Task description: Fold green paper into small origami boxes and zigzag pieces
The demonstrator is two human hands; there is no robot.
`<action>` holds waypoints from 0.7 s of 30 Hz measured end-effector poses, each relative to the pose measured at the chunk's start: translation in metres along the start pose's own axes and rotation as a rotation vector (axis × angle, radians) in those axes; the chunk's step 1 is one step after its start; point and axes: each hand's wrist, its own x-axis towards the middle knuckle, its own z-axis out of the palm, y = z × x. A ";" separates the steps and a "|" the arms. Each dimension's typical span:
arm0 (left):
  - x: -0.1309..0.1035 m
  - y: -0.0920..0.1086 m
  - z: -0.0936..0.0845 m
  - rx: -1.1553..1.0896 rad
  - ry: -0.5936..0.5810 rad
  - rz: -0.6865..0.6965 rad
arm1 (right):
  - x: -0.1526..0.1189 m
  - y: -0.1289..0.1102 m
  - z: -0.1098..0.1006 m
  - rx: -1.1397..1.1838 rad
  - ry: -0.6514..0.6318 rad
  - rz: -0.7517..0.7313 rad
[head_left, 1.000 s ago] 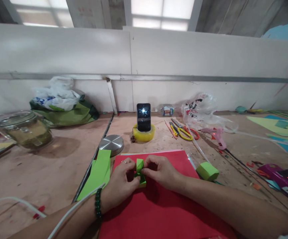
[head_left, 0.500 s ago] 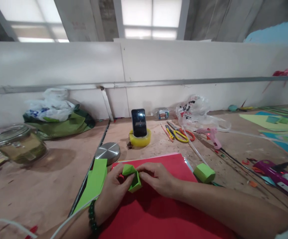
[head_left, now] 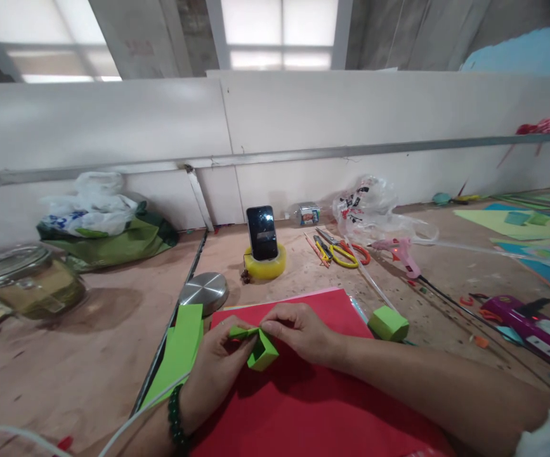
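Observation:
Over the red paper sheet [head_left: 313,406], a small folded green paper box [head_left: 266,355] is held between both hands. My left hand [head_left: 224,355] is closed on its left side, thumb and fingers pinching a flap. The fingertips of my right hand [head_left: 298,330] pinch the upper edge of the same paper. One side of the box stands open toward me; its far faces are hidden by the fingers. A finished-looking green paper block [head_left: 389,324] lies to the right of the red sheet. Left of my left hand rest green paper strips [head_left: 179,343].
A phone [head_left: 262,231] leans in a yellow tape roll [head_left: 268,263] beyond the sheet. Scissors [head_left: 344,254], a pink glue gun [head_left: 403,254] and a purple power strip [head_left: 531,327] lie to the right. A round metal disc [head_left: 204,291] and a glass pot [head_left: 27,282] are left.
The green paper box has turned in my fingers, its open side now lower and its flap flatter. Both hands stay closed on it. The whole view has shifted slightly.

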 end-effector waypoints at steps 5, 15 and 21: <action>0.001 -0.001 -0.001 0.099 -0.008 -0.018 | -0.001 -0.002 -0.001 -0.091 -0.022 -0.007; -0.002 0.010 0.005 0.227 -0.113 0.022 | -0.005 -0.007 -0.002 -0.175 -0.028 -0.173; -0.003 0.016 0.006 0.270 -0.157 0.068 | -0.008 -0.020 -0.001 -0.149 0.050 -0.182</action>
